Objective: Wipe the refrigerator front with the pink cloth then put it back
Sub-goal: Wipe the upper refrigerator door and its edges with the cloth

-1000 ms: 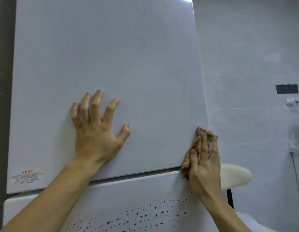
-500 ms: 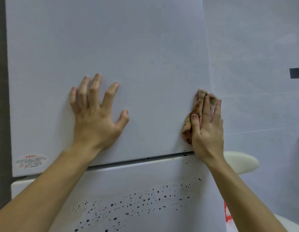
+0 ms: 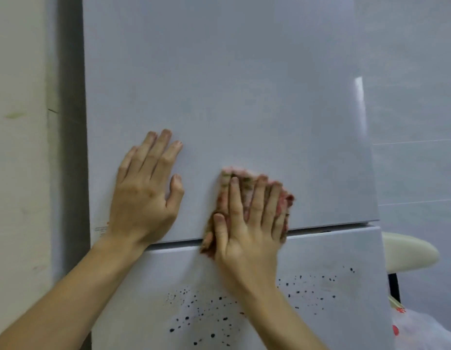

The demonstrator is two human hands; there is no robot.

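Note:
The white refrigerator's upper door (image 3: 232, 84) fills most of the view, and the lower door (image 3: 333, 261) below it carries black specks. My right hand (image 3: 247, 231) presses the pink cloth (image 3: 228, 176) flat against the upper door near its bottom edge, fingers straight and spread over it. The cloth shows above my fingertips and beside my thumb; most of it is hidden under the hand. My left hand (image 3: 146, 190) rests flat on the upper door to the left of the cloth, fingers straight, holding nothing.
A dark gap (image 3: 70, 122) and a pale wall (image 3: 17, 147) lie left of the refrigerator. Grey wall tiles (image 3: 416, 97) are on the right. A cream rounded seat (image 3: 406, 253) on a black leg stands beside the lower door, with a white bag (image 3: 421, 332) below it.
My right hand has slid the cloth left from the door's right edge toward the middle. The view has shifted right, showing the wall on the left. My left hand's fingers have flattened.

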